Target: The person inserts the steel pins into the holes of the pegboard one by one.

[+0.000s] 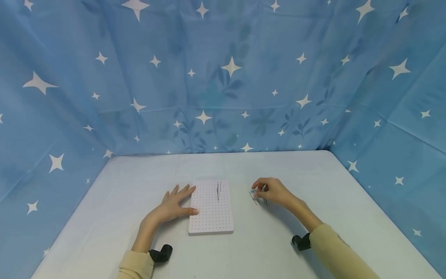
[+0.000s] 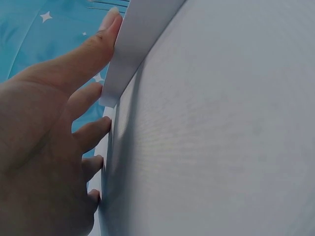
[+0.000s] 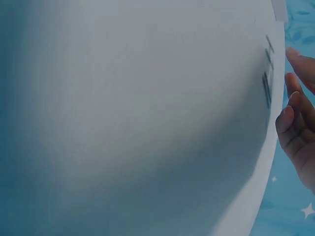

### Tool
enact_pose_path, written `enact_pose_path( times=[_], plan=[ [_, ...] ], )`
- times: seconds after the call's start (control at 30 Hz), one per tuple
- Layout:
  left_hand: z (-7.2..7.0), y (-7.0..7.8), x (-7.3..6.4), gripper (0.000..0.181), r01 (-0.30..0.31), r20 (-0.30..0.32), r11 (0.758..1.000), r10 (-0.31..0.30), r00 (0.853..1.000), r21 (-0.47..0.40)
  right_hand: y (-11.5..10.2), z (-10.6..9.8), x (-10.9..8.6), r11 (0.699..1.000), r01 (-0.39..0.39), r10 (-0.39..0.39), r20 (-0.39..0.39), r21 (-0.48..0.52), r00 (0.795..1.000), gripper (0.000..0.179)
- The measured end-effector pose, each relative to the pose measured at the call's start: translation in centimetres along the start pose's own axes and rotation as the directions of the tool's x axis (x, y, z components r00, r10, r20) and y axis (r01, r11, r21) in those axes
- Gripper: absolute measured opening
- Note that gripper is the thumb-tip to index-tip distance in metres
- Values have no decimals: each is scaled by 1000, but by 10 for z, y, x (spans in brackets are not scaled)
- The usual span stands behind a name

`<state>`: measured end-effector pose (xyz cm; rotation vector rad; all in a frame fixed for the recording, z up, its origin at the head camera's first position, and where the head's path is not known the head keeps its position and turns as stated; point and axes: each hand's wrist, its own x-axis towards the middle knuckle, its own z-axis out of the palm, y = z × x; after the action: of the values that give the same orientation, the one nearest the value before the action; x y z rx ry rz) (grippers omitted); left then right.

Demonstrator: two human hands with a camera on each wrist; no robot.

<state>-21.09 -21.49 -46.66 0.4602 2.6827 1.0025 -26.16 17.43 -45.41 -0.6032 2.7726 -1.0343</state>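
Note:
A white pegboard [image 1: 210, 211] with a grid of small holes lies on the table. Several thin metal pins [image 1: 218, 192] stand in its far right part. My left hand [image 1: 173, 205] is spread at the board's left side, thumb over the near part and fingertips at the left edge; the left wrist view shows the thumb against the board's side wall [image 2: 130, 44]. To the right of the board, my right hand [image 1: 271, 190] hovers over several loose metal pins [image 3: 267, 91]. Its fingers are loosely bent, with a gap between thumb and index finger and nothing visible between them.
The white table [image 1: 139, 170] has a rounded far edge. Blue curtains [image 1: 223, 89] with white stars hang behind it and along both sides. A black wrist camera mount [image 1: 161, 254] sits at the left sleeve, another camera mount [image 1: 301, 242] at the right one.

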Motion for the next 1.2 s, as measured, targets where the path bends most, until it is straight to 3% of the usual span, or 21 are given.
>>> enact_pose_path(
  times=[0.47, 0.77, 1.2],
  plan=[
    [0, 0, 0, 92, -3, -9, 1000, 3, 1000, 6, 7, -5, -4, 999, -3, 8, 127, -41, 992, 47],
    [1, -1, 1, 92, 0, 2, 1000, 0, 1000, 0, 8, -3, -1, 993, 57, -39, 169, -100, 985, 58],
    [0, 0, 1, 92, 3, 0, 1000, -3, 1000, -10, 5, -7, -2, 991, 80, -55, 214, -111, 975, 47]
  ],
)
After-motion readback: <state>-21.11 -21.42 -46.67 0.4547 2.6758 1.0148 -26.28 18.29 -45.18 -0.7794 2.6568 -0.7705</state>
